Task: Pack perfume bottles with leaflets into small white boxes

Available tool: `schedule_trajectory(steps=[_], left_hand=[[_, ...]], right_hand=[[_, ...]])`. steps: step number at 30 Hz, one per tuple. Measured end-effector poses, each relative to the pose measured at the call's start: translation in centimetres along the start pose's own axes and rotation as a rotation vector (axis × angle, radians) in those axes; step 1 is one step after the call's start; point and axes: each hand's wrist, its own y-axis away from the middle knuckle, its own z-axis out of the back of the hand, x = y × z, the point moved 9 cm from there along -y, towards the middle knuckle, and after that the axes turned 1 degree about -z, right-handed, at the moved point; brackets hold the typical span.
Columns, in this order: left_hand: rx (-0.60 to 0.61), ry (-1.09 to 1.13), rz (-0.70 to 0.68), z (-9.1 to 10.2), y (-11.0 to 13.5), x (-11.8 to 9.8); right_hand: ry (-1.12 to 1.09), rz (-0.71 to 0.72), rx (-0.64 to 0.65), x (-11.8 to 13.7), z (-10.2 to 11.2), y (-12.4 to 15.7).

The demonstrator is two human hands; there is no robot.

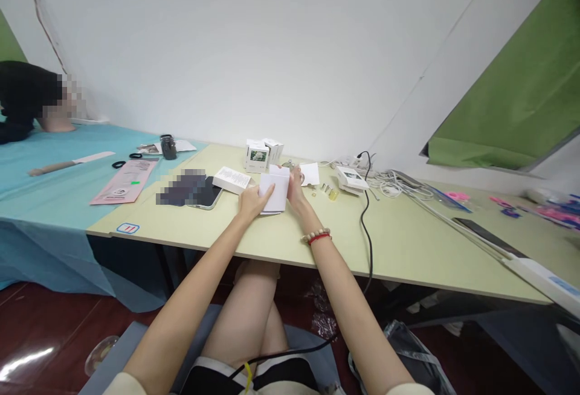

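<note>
Both my hands hold a white folded card piece (273,193) above the near part of the table. My left hand (254,203) grips its left side, with the thumb lying across the front face. My right hand (296,188) is closed at its right edge, its fingertips partly hidden behind the card. Just left of my left hand lies a white box with printed text (232,180). Behind the card stand small white boxes with a picture (258,154). To the right are small glass vials (332,192) and another white picture box (351,179).
A phone (207,194) and a pink packet (127,180) lie to the left, with a dark jar (168,147) behind. On the blue cloth (58,186) is a knife-like tool (72,163). A black cable (365,220) crosses the table edge; a white power strip (544,277) lies right.
</note>
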Motion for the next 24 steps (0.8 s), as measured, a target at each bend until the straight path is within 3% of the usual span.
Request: schedule_trajectory(steps=[2, 4, 7, 10, 13, 17, 24], left_hand=[[-0.007, -0.006, -0.020, 0.3, 0.1, -0.2], [-0.026, -0.017, -0.053, 0.8, 0.2, -0.6], [-0.101, -0.037, -0.067, 1.7, 0.3, -0.8], [-0.215, -0.143, 0.039, 2.4, 0.5, 0.7], [-0.195, -0.313, 0.106, 1.4, 0.5, 2.1], [-0.111, -0.367, -0.062, -0.5, 0.3, 1.2], [-0.004, -0.241, -0.291, -1.3, 0.3, -1.6]], right_hand=[[-0.039, -0.036, 0.054, -0.3, -1.0, 0.4], [-0.058, -0.087, 0.021, -1.1, -0.6, 0.5], [-0.056, -0.165, -0.114, -2.7, 1.5, 0.4], [-0.043, -0.237, -0.216, -4.1, 3.5, 0.2], [-0.026, -0.268, -0.285, -4.5, 4.9, 0.4], [0.021, -0.290, -0.312, -4.0, 6.4, 1.4], [0.162, -0.383, -0.162, -1.3, 11.5, 3.2]])
